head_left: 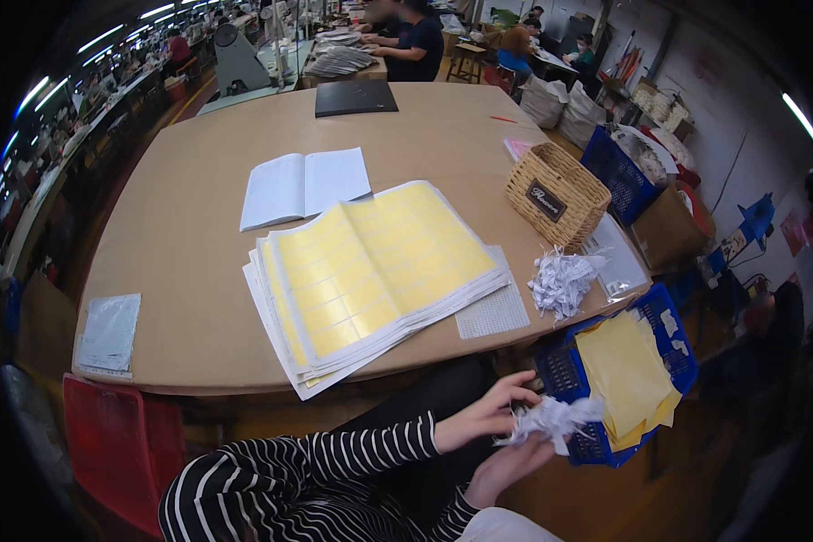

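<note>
In front of my lap, beside the blue basket, a loose bunch of thin white strips [560,421] is between my two hands. My right hand [513,468] cups it from below, its fingers partly hidden behind the strips. From the left, my left hand [488,414] reaches over with bent fingers and grips the near side of the bunch; the exact fingertip contact is hard to make out. A similar pile of white strips [565,282] lies on the table's right edge, below a woven basket [558,194].
A blue plastic basket [565,369] with yellow sheets [625,375] stands at the table's right corner. On the brown table [190,244] are stacked yellow-and-white sheets [379,262], an open notebook [304,185] and a black flat board [356,98]. A red chair [108,443] stands left.
</note>
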The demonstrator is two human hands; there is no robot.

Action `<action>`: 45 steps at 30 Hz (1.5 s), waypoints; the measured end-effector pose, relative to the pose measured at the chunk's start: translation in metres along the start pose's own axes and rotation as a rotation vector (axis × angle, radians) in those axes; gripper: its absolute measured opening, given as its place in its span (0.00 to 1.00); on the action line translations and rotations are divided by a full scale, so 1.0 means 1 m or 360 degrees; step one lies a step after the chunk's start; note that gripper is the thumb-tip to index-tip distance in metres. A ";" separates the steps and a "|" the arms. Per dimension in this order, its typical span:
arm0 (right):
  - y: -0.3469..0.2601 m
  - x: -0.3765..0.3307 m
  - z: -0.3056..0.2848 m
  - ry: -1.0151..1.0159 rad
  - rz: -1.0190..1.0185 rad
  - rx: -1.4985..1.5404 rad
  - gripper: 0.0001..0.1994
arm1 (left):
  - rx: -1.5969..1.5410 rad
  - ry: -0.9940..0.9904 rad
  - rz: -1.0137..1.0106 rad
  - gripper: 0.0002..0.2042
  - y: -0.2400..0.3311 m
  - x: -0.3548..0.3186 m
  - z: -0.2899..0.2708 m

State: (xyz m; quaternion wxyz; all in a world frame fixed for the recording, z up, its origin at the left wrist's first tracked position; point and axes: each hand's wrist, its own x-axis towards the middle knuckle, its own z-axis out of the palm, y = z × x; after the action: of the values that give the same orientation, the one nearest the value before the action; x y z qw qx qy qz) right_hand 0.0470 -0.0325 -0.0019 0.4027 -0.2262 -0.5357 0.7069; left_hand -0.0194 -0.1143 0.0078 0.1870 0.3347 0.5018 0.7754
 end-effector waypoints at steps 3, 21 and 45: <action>0.013 -0.016 0.021 -0.0403 -0.0060 -0.0239 0.25 | -0.0331 0.0221 -0.0068 0.36 0.009 -0.003 0.012; -0.023 -0.039 0.049 -0.0807 -0.0566 -0.1499 0.16 | -0.1150 0.0986 -0.0047 0.09 0.010 -0.022 -0.016; -0.032 -0.005 -0.005 -0.1449 0.0383 -0.0148 0.40 | -0.0495 -0.0072 -0.0399 0.36 0.033 -0.024 -0.038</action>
State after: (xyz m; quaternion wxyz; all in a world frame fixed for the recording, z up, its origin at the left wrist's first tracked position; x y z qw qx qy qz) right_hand 0.0641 -0.0307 0.0255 0.0315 0.0285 -0.6589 0.7510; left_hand -0.0272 -0.1685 0.0196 0.3426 0.2539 0.4095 0.8065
